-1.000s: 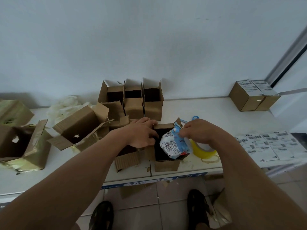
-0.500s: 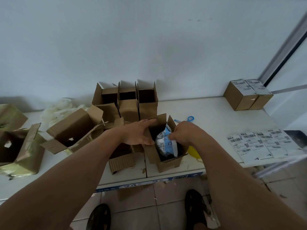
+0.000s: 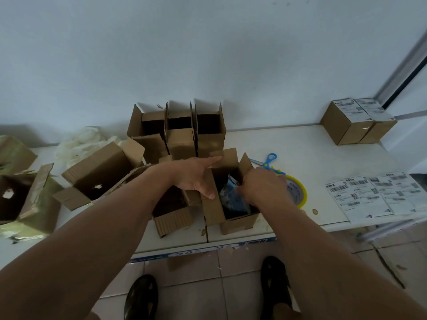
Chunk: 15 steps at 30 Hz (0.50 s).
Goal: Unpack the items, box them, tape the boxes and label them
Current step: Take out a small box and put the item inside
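A small open cardboard box (image 3: pixel 238 221) stands near the table's front edge. A blue and white packet (image 3: pixel 232 199) sits down inside it. My right hand (image 3: pixel 261 185) reaches into the box's top, fingers closed on the packet. My left hand (image 3: pixel 196 175) lies flat against the box's left flap, fingers spread, holding it aside. Behind my right hand lie a yellow tape roll (image 3: pixel 297 189) and blue scissors (image 3: pixel 268 160). Shipping label sheets (image 3: pixel 369 195) lie on the right of the table.
Three open empty boxes (image 3: pixel 180 137) stand in a row against the wall. Another open box (image 3: pixel 173 213) sits left of the one I fill. Opened larger cartons (image 3: pixel 97 172) and plastic wrap lie left. Two labelled sealed boxes (image 3: pixel 355 121) sit far right. My feet are on tiled floor below.
My right hand has pushed the packet from above the box down into it. The left hand shifted from the box's top to its left flap. The view moved slightly right.
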Tool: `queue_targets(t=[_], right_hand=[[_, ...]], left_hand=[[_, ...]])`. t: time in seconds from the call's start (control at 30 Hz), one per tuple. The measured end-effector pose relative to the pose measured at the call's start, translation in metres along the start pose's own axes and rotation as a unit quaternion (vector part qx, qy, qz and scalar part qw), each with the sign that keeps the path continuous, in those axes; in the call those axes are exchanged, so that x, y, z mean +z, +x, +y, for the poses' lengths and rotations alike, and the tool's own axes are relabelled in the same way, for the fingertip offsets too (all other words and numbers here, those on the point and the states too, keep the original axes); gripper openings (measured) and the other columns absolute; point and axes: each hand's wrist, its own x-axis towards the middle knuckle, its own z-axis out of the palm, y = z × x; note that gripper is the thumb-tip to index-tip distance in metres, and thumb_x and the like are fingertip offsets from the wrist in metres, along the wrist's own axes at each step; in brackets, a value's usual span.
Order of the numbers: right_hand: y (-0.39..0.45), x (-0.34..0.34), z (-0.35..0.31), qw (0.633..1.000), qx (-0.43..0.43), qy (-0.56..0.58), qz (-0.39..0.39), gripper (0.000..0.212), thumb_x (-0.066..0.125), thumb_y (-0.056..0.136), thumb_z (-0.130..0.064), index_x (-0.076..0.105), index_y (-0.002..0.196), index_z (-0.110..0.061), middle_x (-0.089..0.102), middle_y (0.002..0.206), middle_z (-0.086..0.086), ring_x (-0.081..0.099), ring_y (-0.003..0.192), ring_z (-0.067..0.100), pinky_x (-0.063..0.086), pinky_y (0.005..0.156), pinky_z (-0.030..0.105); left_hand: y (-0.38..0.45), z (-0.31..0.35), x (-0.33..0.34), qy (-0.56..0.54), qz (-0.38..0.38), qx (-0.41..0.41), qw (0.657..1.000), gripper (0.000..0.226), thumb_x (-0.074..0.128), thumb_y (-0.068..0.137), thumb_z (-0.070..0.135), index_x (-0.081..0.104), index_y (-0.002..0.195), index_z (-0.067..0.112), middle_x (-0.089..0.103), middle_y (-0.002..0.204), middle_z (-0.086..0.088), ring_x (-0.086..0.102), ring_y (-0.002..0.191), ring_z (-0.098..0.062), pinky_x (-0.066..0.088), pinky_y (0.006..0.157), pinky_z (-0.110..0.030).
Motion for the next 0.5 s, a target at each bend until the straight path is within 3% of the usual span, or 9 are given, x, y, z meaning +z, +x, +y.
queue_targets(t=[0.1,0.2,0.3,0.4,0.5], right_hand=[[-0.001,0.007,0.001,0.999,-0.018,0.003,0.046,0.030,0.060,0.090,-0.043,0.063,0.111,-0.021,0.055,0.116,0.005,0.052,0.114,0.029,0.039,0.097,0.047],[0.002,0.009,0.003,0.997,-0.012,0.077,0.026,0.027,0.060,0.091,-0.042,0.065,0.106,-0.020,0.058,0.102,0.004,0.060,0.096,0.024,0.050,0.079,0.038],[0.003,0.010,0.001,0.995,-0.006,0.094,0.018,0.024,0.061,0.091,-0.038,0.065,0.103,-0.018,0.063,0.095,0.004,0.063,0.089,0.023,0.047,0.066,0.032],[0.002,0.009,0.000,0.994,-0.013,0.104,0.027,0.026,0.058,0.093,-0.039,0.064,0.103,-0.016,0.064,0.100,0.007,0.062,0.092,0.024,0.044,0.066,0.031],[0.000,0.003,0.000,0.988,-0.054,0.142,0.015,0.031,0.053,0.094,-0.047,0.065,0.103,-0.020,0.059,0.105,0.007,0.060,0.094,0.023,0.052,0.075,0.036]], left_hand=[[0.001,0.000,0.003,0.014,0.010,-0.006,1.000,0.115,0.081,0.072,0.049,0.000,0.154,0.041,0.024,0.160,-0.001,0.022,0.146,-0.029,0.021,0.118,-0.053],[-0.003,0.000,0.006,0.001,0.036,-0.005,0.999,0.112,0.080,0.073,0.048,0.003,0.154,0.040,0.028,0.159,0.000,0.026,0.145,-0.028,0.023,0.117,-0.054],[-0.007,0.000,0.011,0.019,0.056,-0.017,0.998,0.107,0.077,0.076,0.049,0.005,0.154,0.038,0.030,0.158,-0.002,0.026,0.144,-0.029,0.020,0.117,-0.054],[-0.009,0.001,0.011,0.058,0.064,-0.016,0.996,0.099,0.073,0.078,0.054,0.011,0.154,0.038,0.027,0.159,-0.001,0.021,0.146,-0.028,0.017,0.118,-0.054],[-0.015,0.002,0.009,0.036,0.080,-0.017,0.996,0.085,0.067,0.084,0.053,0.021,0.153,0.033,0.028,0.158,0.002,0.025,0.145,-0.024,0.023,0.117,-0.050]])
